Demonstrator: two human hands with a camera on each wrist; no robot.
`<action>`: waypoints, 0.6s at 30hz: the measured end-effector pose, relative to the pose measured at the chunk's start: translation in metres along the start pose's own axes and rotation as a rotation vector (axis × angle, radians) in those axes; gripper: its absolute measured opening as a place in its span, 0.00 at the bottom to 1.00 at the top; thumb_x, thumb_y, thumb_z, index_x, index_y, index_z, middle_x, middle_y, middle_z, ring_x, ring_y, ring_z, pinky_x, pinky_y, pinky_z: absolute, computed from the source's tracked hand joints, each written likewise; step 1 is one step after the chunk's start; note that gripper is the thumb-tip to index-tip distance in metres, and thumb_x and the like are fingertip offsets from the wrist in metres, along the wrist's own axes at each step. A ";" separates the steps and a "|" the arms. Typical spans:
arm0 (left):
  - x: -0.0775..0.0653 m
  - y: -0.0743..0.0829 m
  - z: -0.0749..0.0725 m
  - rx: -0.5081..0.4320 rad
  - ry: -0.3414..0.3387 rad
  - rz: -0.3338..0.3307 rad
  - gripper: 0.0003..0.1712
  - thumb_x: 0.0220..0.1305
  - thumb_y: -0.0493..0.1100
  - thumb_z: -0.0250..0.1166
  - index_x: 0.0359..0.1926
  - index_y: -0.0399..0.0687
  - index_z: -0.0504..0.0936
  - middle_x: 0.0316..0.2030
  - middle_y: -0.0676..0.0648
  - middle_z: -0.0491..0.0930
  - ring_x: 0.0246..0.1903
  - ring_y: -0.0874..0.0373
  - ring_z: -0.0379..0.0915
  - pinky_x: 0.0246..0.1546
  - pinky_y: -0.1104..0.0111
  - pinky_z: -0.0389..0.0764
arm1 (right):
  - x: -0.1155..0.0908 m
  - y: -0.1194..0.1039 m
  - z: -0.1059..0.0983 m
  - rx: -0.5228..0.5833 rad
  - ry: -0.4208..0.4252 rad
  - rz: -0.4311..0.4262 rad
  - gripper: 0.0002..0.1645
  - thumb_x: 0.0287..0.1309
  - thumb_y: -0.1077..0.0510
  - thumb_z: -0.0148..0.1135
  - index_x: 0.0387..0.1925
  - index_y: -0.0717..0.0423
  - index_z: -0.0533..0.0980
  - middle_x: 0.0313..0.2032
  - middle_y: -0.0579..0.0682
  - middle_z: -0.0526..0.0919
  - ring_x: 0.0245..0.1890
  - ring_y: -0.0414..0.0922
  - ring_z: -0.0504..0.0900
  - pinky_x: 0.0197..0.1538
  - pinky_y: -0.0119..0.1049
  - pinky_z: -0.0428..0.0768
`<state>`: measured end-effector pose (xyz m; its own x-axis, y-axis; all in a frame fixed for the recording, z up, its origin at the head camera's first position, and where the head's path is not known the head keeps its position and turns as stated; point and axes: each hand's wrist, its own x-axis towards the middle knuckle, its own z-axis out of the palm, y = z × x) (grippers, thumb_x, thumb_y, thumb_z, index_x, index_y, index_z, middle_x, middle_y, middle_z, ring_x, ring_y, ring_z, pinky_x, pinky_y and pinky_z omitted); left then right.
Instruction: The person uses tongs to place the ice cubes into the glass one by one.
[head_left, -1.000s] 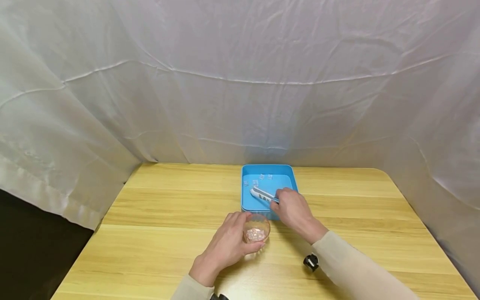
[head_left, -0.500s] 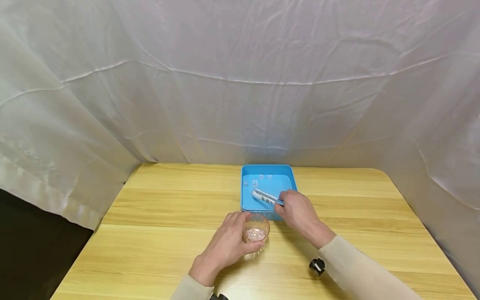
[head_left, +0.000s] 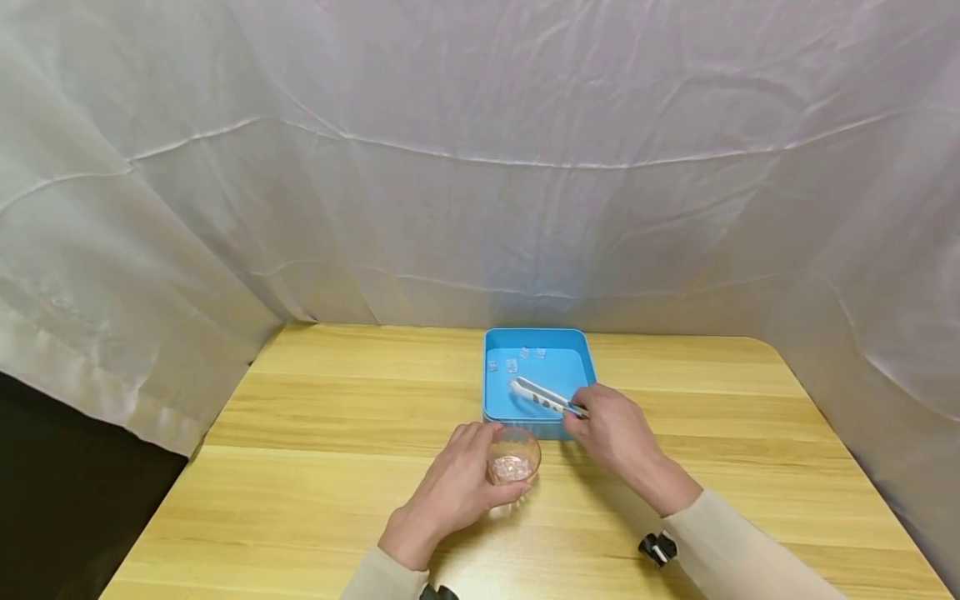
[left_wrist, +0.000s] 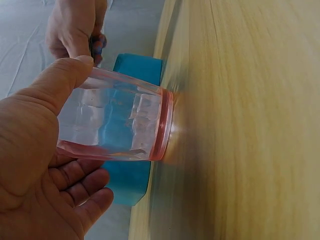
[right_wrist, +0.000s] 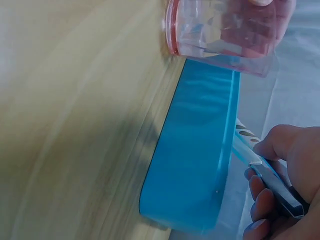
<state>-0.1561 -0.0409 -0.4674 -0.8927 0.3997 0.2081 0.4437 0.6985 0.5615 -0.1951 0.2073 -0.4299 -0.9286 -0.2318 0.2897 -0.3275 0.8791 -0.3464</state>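
Your right hand (head_left: 615, 427) has drawn the tongs (head_left: 542, 397) rightward over the blue tray (head_left: 570, 367).
The four clear cubes (head_left: 512, 366) farther back haven't moved and seem untouched, near the tips but apart; whether the tips pinch another can't be told. Your right fingers grip the handles; your left hand (head_left: 450, 482) holds the cup (head_left: 516, 454), clear pieces at its bottom, between your hands on the tray's near side.
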 end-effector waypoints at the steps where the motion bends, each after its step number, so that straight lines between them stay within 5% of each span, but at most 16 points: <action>1: 0.000 0.000 0.000 -0.001 0.000 0.001 0.43 0.58 0.62 0.79 0.65 0.44 0.76 0.56 0.48 0.81 0.59 0.54 0.74 0.61 0.58 0.81 | -0.002 0.000 -0.001 -0.002 0.008 -0.004 0.06 0.63 0.59 0.67 0.30 0.55 0.81 0.26 0.45 0.76 0.25 0.40 0.69 0.28 0.34 0.71; 18: 0.001 0.000 -0.001 -0.010 -0.019 -0.007 0.43 0.58 0.63 0.79 0.65 0.45 0.76 0.57 0.48 0.81 0.60 0.54 0.73 0.61 0.57 0.80 | -0.030 -0.001 -0.026 0.041 0.139 -0.152 0.03 0.59 0.62 0.74 0.34 0.53 0.85 0.27 0.41 0.77 0.26 0.34 0.67 0.28 0.29 0.70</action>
<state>-0.1569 -0.0408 -0.4660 -0.8942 0.4060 0.1887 0.4363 0.6957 0.5706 -0.1623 0.2244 -0.4151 -0.8360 -0.2976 0.4610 -0.4711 0.8200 -0.3250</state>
